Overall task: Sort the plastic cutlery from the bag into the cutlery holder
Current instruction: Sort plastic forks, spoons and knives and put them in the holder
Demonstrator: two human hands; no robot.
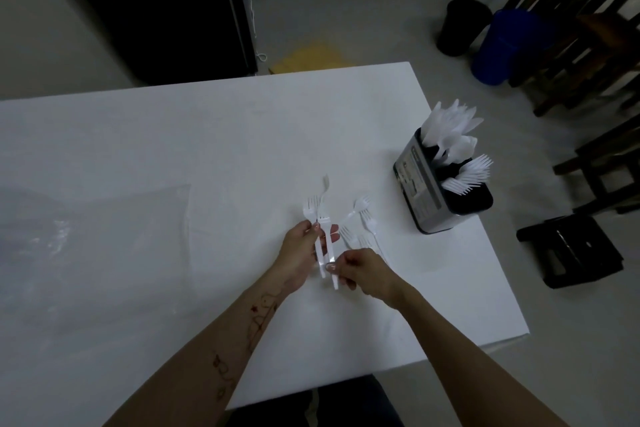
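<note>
My left hand (300,253) grips a small bunch of white plastic forks (318,215), tines pointing away from me. Just to its right, my right hand (360,269) pinches the lower handle of one of these forks. Several loose white forks (362,224) lie on the white table (207,149) right of my hands. The dark cutlery holder (420,184) stands near the table's right edge, with knives and spoons in its far compartments and forks in the near one. The clear plastic bag (90,232) lies flat at the left.
The table's right edge and near right corner lie close to the holder. On the floor beyond are a black bin (460,26), a blue bucket (502,45), dark wooden furniture (585,45), a black step stool (575,250) and a yellow cloth (311,57).
</note>
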